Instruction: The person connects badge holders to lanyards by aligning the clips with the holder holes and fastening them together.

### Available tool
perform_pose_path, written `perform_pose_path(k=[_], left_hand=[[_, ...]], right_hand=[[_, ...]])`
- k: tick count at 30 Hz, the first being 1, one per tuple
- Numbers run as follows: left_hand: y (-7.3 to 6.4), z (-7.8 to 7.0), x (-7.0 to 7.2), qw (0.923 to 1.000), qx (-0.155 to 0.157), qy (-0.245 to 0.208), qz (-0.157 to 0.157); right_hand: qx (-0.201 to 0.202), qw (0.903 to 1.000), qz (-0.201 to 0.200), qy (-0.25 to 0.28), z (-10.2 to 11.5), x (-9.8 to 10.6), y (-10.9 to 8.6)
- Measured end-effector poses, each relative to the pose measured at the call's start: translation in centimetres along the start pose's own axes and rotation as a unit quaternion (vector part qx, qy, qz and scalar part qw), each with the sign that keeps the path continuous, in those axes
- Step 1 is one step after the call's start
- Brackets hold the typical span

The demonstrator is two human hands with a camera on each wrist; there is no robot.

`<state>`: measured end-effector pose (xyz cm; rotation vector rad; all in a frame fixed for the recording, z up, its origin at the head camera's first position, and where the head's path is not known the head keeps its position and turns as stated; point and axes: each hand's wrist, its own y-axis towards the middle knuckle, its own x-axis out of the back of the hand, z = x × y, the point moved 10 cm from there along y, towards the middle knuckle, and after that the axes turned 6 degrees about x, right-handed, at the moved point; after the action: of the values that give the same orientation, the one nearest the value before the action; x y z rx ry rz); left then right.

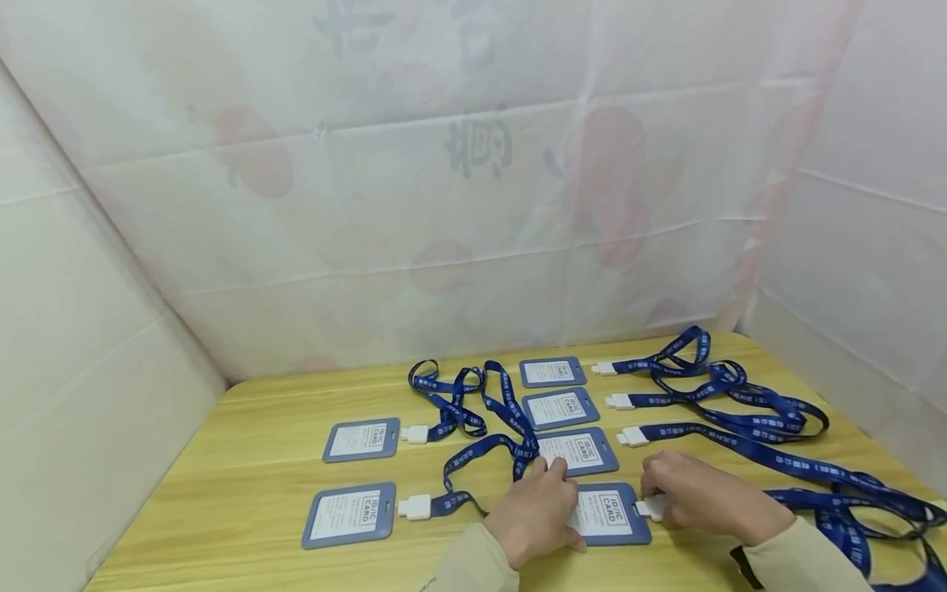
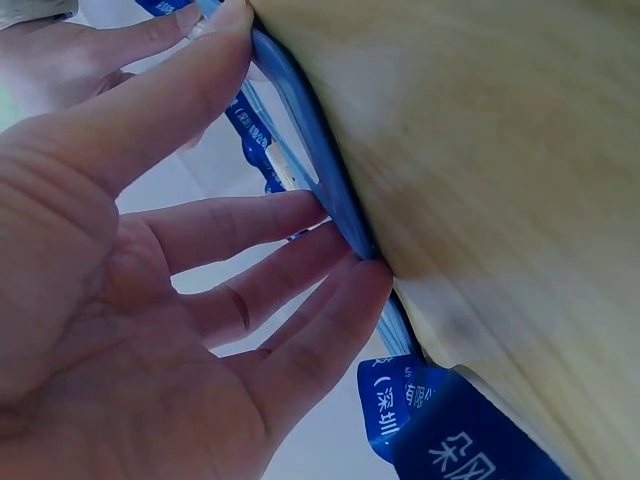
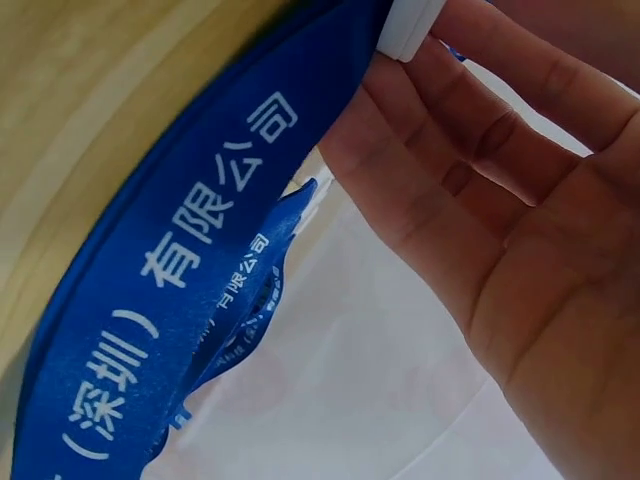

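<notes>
- Beige sleeves (image 1: 477,566) enter at the bottom edge, nearest the camera; a dark band (image 1: 746,567) shows at the right cuff.
- Left hand (image 1: 534,506): grasping the blue card holder (image 1: 607,518) at the front of the right column, over its left end; thumb on the near long edge, fingers on the far one; its "ID/IC CARD" print faces up.
- Right hand (image 1: 699,497): fingertips pinching a white clip (image 1: 654,507) at the slotted right end of that holder; the clip's tip meets the slot end, though I cannot tell whether it is hooked through.
- Blue lanyard (image 3: 120,280) with white characters runs from this clip, past the right hand, to the table's right side.
- Behind, in the same column, lie a second holder (image 1: 584,450), a third holder (image 1: 561,408) and a fourth holder (image 1: 552,372); each has a clipped ribbon to its right, the clip apart from the holder.
- Left column: a front holder (image 1: 350,515) and a back holder (image 1: 362,440); white clips sit just beside their right ends; their blue ribbons (image 1: 510,403) twist towards the middle.
- Everything lies on a wood-grain table (image 1: 222,460); a pale sheet (image 1: 370,205) with faint reddish shapes hangs behind.
</notes>
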<state>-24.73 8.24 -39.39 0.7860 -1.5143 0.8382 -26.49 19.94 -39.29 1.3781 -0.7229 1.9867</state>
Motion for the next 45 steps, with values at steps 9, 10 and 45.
perform_pose_path(k=[9, 10, 45], left_hand=[[-0.1, 0.4, 0.1, 0.9999, 0.008, 0.001, -0.011], [-0.1, 0.3, 0.1, 0.9999, 0.008, 0.003, -0.011], [0.6, 0.5, 0.4, 0.9996, 0.023, -0.013, -0.014]], right_hand=[[0.013, 0.9999, -0.004, 0.003, 0.1, 0.1, 0.2], [0.015, 0.9999, -0.004, 0.004, 0.1, 0.1, 0.3], [0.060, 0.9978, -0.025, -0.015, 1.0, 0.3, 0.0]])
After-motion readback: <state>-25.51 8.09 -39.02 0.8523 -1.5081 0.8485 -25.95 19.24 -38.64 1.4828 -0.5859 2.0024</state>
